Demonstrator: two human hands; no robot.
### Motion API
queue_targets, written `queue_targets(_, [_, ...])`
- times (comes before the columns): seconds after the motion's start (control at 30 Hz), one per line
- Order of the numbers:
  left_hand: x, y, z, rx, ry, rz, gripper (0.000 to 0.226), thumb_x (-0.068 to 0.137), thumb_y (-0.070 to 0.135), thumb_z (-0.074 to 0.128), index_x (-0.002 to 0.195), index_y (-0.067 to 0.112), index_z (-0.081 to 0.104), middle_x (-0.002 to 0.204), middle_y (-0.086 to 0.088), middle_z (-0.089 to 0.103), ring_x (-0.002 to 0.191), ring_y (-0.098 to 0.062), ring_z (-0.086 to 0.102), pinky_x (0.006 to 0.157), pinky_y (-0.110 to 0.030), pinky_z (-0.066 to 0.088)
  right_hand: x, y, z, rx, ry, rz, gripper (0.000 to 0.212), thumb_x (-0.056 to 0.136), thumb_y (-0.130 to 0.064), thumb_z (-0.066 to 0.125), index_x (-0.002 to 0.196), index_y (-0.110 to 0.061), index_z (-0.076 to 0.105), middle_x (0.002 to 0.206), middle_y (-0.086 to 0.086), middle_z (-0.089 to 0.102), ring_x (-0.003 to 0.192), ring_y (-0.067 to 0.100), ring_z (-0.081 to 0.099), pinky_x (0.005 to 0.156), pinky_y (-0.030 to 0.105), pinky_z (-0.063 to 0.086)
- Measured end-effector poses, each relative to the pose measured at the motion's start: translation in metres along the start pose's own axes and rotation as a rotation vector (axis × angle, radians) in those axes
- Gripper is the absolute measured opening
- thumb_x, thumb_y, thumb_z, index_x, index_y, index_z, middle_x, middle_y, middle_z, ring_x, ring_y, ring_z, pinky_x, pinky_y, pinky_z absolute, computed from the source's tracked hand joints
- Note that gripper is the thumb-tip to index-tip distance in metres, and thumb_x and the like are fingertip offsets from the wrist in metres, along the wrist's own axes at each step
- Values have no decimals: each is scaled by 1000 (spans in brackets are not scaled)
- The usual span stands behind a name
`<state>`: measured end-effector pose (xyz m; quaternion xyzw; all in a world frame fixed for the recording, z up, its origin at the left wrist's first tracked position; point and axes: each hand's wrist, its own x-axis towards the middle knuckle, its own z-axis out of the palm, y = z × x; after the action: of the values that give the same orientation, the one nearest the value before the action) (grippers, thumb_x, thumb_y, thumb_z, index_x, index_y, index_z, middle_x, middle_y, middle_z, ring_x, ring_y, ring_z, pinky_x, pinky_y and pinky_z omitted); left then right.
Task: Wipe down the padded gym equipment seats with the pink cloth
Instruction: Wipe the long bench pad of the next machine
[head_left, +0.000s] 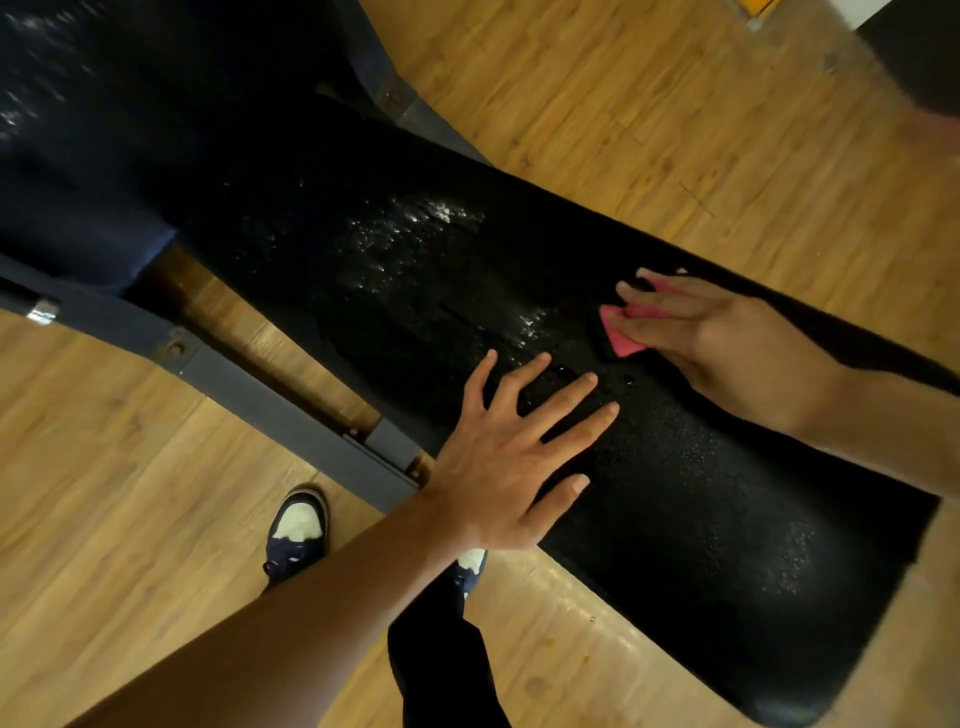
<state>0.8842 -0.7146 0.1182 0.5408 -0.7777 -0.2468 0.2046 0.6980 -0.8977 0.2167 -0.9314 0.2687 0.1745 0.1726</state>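
A long black padded bench seat (701, 509) runs diagonally from upper left to lower right, wet and glistening in patches near its middle. My right hand (722, 343) presses a folded pink cloth (621, 340) flat onto the pad with straight fingers; most of the cloth is hidden under the fingers. My left hand (514, 457) rests on the pad just below and left of it, fingers spread and straight, holding nothing.
A dark metal frame bar (270, 400) runs under the bench on the left over the wooden floor (104, 493). My shoes (298, 525) and a dark trouser leg (441, 649) stand close to the bench's near edge. A second dark pad (78, 156) lies at upper left.
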Motion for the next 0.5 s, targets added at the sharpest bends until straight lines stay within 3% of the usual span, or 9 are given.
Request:
queue_targets(0.2, [0,1,0,0,-4,-7,64,100,54,31,159,32,43,167,1,37,153,-37,29,118,-71,18,151,-20,46,23,36,40,44,104,-6,51,147,-18,52,158,14,38,151,35,26,124,47,22])
queue_targets(0.5, [-1,3,-6,36,-101,-7,63,103,55,27,160,31,40,170,3,32,156,-35,24,121,-68,14,81,-24,32,121,129,144,47,101,-2,55,145,-18,53,155,9,45,151,30,27,123,35,14])
